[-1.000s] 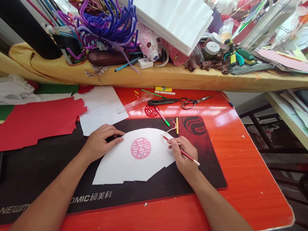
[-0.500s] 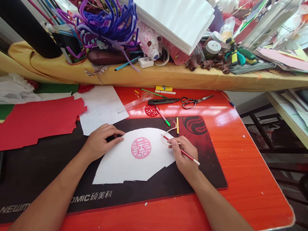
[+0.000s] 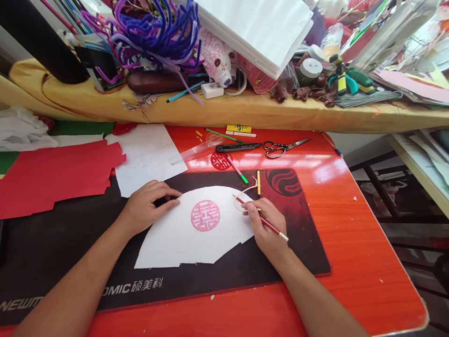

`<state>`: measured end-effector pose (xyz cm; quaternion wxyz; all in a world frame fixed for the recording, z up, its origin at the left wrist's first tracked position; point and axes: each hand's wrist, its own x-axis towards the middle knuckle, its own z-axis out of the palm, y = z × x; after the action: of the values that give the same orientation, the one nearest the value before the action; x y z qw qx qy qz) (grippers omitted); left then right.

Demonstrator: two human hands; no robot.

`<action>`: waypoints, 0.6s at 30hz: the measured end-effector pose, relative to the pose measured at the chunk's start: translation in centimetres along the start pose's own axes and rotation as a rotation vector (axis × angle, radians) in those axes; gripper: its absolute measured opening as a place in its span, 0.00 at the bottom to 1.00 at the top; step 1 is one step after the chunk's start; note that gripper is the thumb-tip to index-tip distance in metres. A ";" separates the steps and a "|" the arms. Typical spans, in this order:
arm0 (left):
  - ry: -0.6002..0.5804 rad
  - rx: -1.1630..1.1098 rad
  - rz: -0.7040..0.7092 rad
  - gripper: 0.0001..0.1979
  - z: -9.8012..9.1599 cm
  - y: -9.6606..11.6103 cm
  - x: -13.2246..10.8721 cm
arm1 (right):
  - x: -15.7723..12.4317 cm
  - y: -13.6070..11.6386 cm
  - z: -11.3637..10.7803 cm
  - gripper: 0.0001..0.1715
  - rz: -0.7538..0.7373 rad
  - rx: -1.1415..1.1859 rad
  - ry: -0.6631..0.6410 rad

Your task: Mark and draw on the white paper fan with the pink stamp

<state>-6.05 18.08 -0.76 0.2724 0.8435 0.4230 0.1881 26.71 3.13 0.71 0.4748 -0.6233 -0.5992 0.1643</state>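
A fan-shaped piece of white paper (image 3: 164, 248) with a pink round Chinese emblem (image 3: 205, 216) lies on the black desk mat. My left hand (image 3: 149, 206) grips its upper left edge, thumb and forefinger close together there. Over the paper's right side, my right hand (image 3: 268, 227) is closed around a red pencil (image 3: 272, 228) with a white eraser end. The pencil tip points up and left, at or just above the paper. A thin cream string (image 3: 247, 188) curves from the pencil to a yellow pen (image 3: 258, 183) standing or lying just beyond that hand.
Beyond the paper lie a black utility knife (image 3: 238, 147), scissors (image 3: 286, 149), a pink-and-green marker (image 3: 237, 170), a red round cutout (image 3: 220, 160) and a clear ruler (image 3: 196, 149). Red paper (image 3: 59, 178) and a white sheet (image 3: 147, 159) are at left. A cluttered shelf (image 3: 245, 110) runs behind.
My right hand and the pencil have shifted slightly to the left. My left hand and the fan-shaped paper stay nearly where they were.
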 end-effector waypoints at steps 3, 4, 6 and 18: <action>-0.003 -0.007 -0.001 0.19 0.0 0.0 0.0 | 0.0 0.0 0.1 0.15 -0.002 0.004 0.008; -0.003 -0.007 -0.001 0.19 0.0 0.0 0.0 | 0.0 0.0 0.1 0.15 -0.004 0.006 0.009; 0.001 -0.006 -0.001 0.19 0.0 0.0 0.0 | 0.0 0.0 0.2 0.14 -0.010 0.011 0.010; 0.006 -0.022 0.002 0.18 0.0 0.1 0.0 | 0.2 0.0 0.0 0.15 -0.005 -0.009 -0.002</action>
<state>-6.03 18.05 -0.73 0.2800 0.8403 0.4209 0.1956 26.75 3.30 0.74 0.4717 -0.6237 -0.6021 0.1611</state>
